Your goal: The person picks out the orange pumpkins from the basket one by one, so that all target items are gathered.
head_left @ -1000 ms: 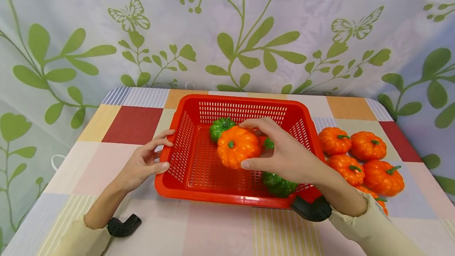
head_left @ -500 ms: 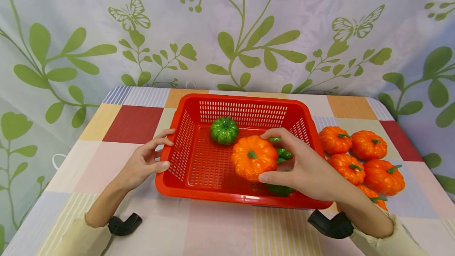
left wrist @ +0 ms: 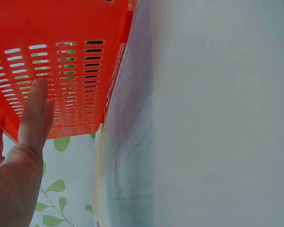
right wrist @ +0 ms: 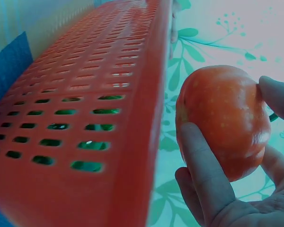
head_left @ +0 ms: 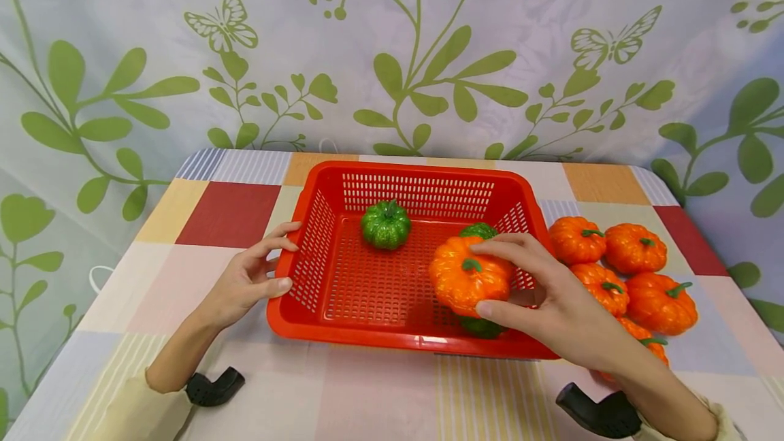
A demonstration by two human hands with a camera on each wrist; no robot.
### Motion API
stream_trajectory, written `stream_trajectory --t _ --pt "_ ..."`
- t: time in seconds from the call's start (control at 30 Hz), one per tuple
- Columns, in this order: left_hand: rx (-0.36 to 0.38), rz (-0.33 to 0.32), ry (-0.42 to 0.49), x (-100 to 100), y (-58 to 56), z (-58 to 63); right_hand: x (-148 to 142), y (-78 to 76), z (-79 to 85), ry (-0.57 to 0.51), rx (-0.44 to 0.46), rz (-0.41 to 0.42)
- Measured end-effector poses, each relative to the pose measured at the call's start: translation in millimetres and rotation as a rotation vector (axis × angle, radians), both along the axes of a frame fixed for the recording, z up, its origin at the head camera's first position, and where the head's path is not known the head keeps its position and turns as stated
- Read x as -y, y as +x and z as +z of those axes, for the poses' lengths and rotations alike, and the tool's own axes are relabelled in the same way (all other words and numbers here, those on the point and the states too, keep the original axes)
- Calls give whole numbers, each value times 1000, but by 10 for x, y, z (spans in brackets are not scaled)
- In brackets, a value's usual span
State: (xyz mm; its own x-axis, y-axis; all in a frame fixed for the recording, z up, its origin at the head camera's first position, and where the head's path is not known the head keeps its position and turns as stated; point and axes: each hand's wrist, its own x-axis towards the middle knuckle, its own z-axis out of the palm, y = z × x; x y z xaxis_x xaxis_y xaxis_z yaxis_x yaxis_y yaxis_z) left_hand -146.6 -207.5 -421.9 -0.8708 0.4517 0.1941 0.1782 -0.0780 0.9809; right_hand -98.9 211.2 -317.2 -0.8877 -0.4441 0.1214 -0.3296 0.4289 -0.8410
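My right hand (head_left: 554,298) holds a small orange pumpkin (head_left: 468,276) with a green stem, thumb on the near side and fingers behind, above the right part of a red plastic basket (head_left: 349,169). Close up in the right wrist view, the pumpkin (right wrist: 222,118) sits between thumb and fingers, beside the basket's slotted wall. Inside the basket, a green pumpkin (head_left: 386,224) lies at back left; others at the right are partly hidden. My left hand (head_left: 245,284) holds the basket's left rim; in the left wrist view its finger (left wrist: 34,111) lies against the outer wall.
Several orange pumpkins (head_left: 633,250) lie grouped on the table just right of the basket. A checked cloth (head_left: 367,393) covers the table. Behind it hangs a leaf-patterned curtain (head_left: 441,53). Black wrist devices (head_left: 214,386) are worn on both forearms.
My right hand has carried the orange pumpkin rightward and slightly nearer, uncovering the green pumpkin at back left. The left hand stays at the basket's rim.
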Motion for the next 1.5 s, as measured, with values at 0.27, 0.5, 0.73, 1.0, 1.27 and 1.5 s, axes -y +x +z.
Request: stream_trajectory --t 0.27,0.5,0.73,1.0,1.27,1.5 --pt "2 0 2 -3 4 7 -103 85 -48 3 -50 -17" --pt "0 -3 5 -8 2 -2 -200 187 -67 35 -47 -54" --pt "-6 -7 9 -8 -7 -3 -328 312 -41 61 -32 -125" --pt "-12 -4 6 0 -3 -9 -538 344 -84 88 -80 -191" --pt "-21 -9 19 16 -11 -22 -764 363 -101 119 -119 -283" --pt "-21 -8 5 7 -8 -18 -1034 409 -186 173 -132 -365"
